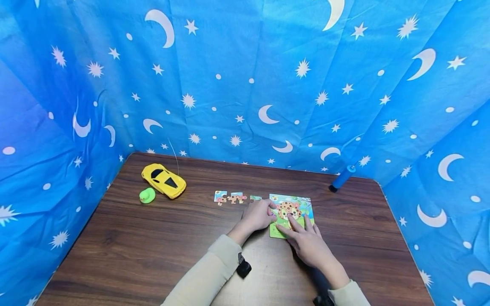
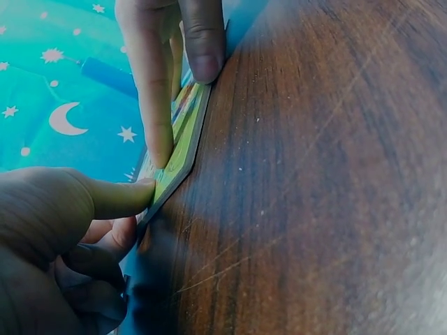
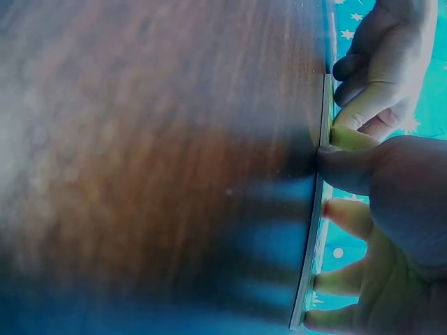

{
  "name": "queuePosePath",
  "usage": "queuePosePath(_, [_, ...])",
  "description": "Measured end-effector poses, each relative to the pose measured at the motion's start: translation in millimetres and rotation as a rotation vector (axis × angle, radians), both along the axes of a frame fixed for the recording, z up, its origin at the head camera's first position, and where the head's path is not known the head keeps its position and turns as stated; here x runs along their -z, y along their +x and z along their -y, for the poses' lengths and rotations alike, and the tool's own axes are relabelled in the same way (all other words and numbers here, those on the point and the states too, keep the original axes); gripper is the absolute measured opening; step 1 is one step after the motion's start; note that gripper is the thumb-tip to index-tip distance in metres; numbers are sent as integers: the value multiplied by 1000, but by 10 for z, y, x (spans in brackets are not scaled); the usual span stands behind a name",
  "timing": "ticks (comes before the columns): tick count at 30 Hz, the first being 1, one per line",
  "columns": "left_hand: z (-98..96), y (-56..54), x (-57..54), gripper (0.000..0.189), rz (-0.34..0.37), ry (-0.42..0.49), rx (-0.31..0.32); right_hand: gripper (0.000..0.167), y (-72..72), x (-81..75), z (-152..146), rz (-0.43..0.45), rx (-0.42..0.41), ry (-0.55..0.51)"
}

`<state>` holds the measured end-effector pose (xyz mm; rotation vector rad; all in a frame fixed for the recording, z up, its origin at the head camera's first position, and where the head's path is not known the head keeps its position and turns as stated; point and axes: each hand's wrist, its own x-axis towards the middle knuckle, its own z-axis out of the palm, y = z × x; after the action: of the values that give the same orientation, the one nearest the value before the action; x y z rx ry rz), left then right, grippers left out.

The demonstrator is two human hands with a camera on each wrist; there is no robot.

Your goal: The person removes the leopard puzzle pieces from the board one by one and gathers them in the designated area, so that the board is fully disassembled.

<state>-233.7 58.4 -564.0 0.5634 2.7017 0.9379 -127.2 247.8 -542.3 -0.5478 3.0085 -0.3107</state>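
A square jigsaw puzzle [image 1: 304, 203] with a spotted cartoon leopard lies in its board on the table. My left hand [image 1: 259, 213] is at its left edge, the thumb [image 2: 136, 197] pinching the rim against curled fingers that are partly hidden. Across the puzzle's lower middle, my right hand [image 1: 309, 243] rests with spread fingers, its thumb at the near edge in the right wrist view. Left of the board lie loose puzzle pieces [image 1: 236, 197], some of them joined, and another piece [image 1: 255, 197] peeks out behind my left hand.
A yellow toy car [image 1: 167, 180] with a thin antenna stands at the table's back left, beside a small green rubber duck [image 1: 147, 195]. Toward the back right is a blue cylinder [image 1: 342, 179] with a black end. Blue curtain [image 1: 229, 85] surrounds the wooden table [image 1: 153, 250].
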Motion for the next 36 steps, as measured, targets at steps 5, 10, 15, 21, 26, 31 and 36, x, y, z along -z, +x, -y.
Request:
queuePosePath(5, [11, 6, 0, 28, 9, 13, 1, 43, 8, 2, 13, 19, 10, -6])
queuePosePath(10, [22, 11, 3, 27, 0, 26, 0, 43, 2, 3, 19, 40, 19, -4])
queuePosePath(15, [18, 12, 23, 27, -13, 25, -1, 42, -1, 0, 19, 33, 15, -3])
queuePosePath(21, [20, 27, 12, 27, -12, 21, -6, 42, -4, 13, 17, 31, 16, 2])
queuePosePath(26, [16, 45, 7, 28, -17, 19, -17, 42, -8, 24, 17, 40, 22, 6])
queuePosePath(31, [12, 45, -4, 26, -33, 64, -29, 41, -10, 17, 15, 47, 30, 9])
queuePosePath(36, [6, 43, -26, 23, -35, 123, -35, 41, -11, 2, 11, 56, 35, 15])
